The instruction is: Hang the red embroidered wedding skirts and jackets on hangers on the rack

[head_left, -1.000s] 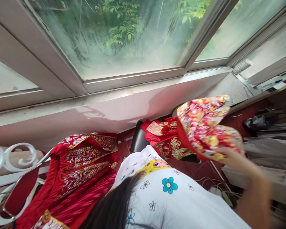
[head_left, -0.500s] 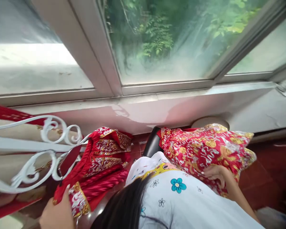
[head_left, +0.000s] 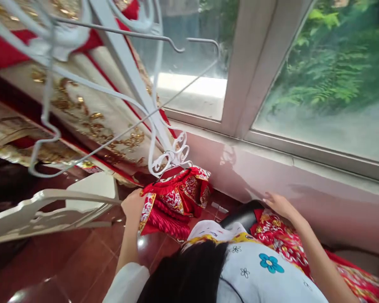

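A red garment (head_left: 173, 210) with gathered cloth and gold-and-white patterned trim hangs in front of me by the white scroll-ended rack. My left hand (head_left: 134, 204) is closed on its near upper edge; the fingertips are partly hidden. On the right, my right hand (head_left: 276, 204) is raised with its fingers apart and holds nothing. Below that hand lies a red patterned cloth (head_left: 290, 242) with gold and white figures, partly covered by my forearm. A dark, shiny rounded surface (head_left: 240, 216) shows between the cloth and my white flowered shirt (head_left: 249, 269).
The white metal rack (head_left: 129, 67) rises at upper left, with a bare wire hanger (head_left: 126, 139) in front. Cream-and-gold garments (head_left: 91, 109) hang behind. A pale plastic chair (head_left: 57, 206) stands left on red floor tiles (head_left: 82, 256). Windows (head_left: 334, 97) run above a pinkish wall (head_left: 255, 168).
The view has swung left, bringing the rack, wire hanger and chair into sight. My right hand has lifted off the patterned cloth and moved forward. My left hand keeps hold of the red garment.
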A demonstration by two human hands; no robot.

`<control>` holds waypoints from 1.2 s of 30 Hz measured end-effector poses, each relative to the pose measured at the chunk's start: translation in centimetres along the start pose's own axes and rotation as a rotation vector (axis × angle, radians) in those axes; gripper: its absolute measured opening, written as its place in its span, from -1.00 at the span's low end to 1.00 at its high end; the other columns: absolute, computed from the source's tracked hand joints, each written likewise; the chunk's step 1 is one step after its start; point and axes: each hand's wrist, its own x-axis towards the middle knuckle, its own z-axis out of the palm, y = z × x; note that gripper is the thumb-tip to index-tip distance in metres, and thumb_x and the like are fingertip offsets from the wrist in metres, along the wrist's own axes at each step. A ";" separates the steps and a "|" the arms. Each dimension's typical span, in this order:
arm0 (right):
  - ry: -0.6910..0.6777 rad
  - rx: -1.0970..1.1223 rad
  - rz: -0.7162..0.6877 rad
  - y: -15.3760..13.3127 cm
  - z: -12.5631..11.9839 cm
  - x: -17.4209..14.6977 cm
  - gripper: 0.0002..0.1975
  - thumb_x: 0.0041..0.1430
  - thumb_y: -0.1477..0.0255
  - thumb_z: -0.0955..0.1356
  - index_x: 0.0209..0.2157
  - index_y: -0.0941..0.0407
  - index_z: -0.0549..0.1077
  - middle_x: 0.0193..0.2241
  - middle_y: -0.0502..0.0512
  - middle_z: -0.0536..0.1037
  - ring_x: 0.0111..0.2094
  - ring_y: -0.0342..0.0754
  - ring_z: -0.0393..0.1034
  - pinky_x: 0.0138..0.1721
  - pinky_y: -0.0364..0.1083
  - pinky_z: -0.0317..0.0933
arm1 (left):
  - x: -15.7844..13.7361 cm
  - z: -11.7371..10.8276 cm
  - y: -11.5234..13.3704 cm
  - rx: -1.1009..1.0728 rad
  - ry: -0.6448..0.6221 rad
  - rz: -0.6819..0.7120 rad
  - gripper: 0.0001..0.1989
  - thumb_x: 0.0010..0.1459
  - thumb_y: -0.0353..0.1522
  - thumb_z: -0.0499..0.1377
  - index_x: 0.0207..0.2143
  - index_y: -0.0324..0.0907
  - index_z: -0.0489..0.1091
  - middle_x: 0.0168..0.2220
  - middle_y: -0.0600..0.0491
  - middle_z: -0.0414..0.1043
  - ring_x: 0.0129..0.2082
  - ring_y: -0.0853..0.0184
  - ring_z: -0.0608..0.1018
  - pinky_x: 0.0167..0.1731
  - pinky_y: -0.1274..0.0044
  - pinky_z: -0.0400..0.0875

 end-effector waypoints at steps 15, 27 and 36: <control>-0.011 0.080 -0.755 -27.0 11.7 10.7 -0.81 0.24 0.34 0.17 -0.34 0.11 0.32 -0.32 0.17 0.42 -0.22 0.04 0.27 -0.13 0.01 0.19 | 0.7 -2.6 -0.6 -0.125 -0.049 0.074 -0.66 0.20 -0.18 0.02 -0.27 -0.22 0.48 -0.21 -0.12 0.53 -0.20 0.16 0.55 -0.36 0.53 0.27; 0.689 0.304 -1.069 -27.9 -3.9 2.0 -0.82 0.25 0.36 0.21 -0.29 0.11 0.40 -0.37 0.13 0.49 -0.30 -0.03 0.33 -0.23 -0.02 0.24 | -6.3 -15.9 0.0 -0.233 0.417 -0.005 -0.78 0.10 -0.22 0.13 -0.32 -0.17 0.45 -0.29 0.01 0.52 -0.26 0.22 0.52 -0.28 0.52 0.27; 0.852 -0.081 -1.251 -43.8 -23.2 2.0 -0.50 0.25 0.23 0.23 0.12 0.23 0.31 0.03 0.32 0.39 0.05 0.12 0.25 0.01 0.12 0.13 | -10.3 -29.3 -4.7 -0.148 1.223 -0.205 -0.75 0.01 -0.24 0.14 -0.56 -0.23 0.40 -0.64 0.11 0.24 -0.59 0.44 0.25 -0.50 0.60 -0.04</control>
